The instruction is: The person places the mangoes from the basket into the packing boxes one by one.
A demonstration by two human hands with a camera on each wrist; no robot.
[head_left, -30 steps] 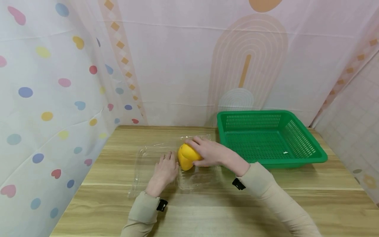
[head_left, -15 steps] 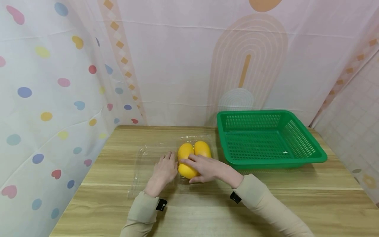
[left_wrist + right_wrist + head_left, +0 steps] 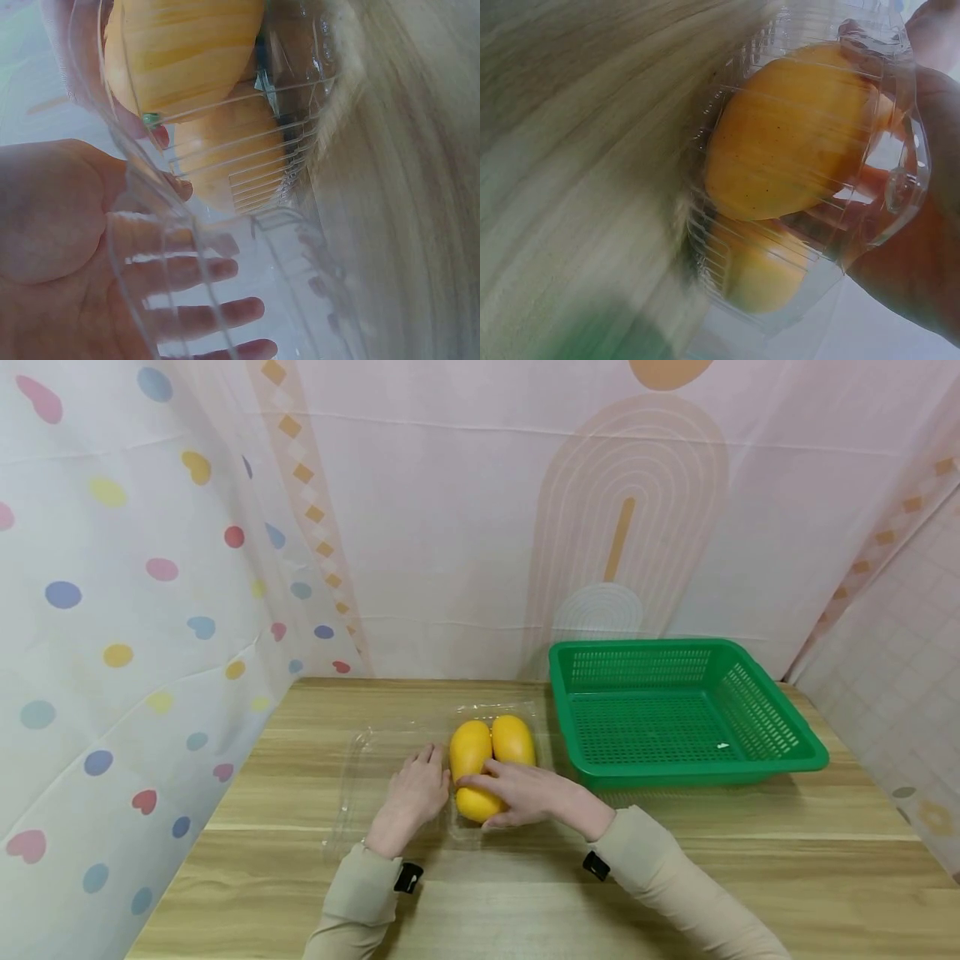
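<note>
Two yellow mangoes lie side by side at the back of a clear plastic clamshell box (image 3: 465, 833), the left mango (image 3: 470, 745) and the right mango (image 3: 514, 740). Across the front of the same half sits a third mango (image 3: 477, 807), also behind the ribbed plastic wall in the right wrist view. My right hand (image 3: 531, 793) holds this front mango, fingers over its top and thumb at the near side. Flat on the opened lid (image 3: 360, 802) rests my left hand (image 3: 417, 792). Through clear plastic, the left wrist view shows its fingers (image 3: 202, 319) straight and spread.
A green plastic basket (image 3: 562, 718) with slotted walls stands right of the box, a small white scrap (image 3: 723, 746) on its floor. The wooden table (image 3: 525, 910) ends at a patterned cloth (image 3: 450, 568) behind and at the left.
My right hand has come toward me with the third mango, lowering it from over the back-left mango into the front of the box. The right-back mango now shows. My left hand stays put.
</note>
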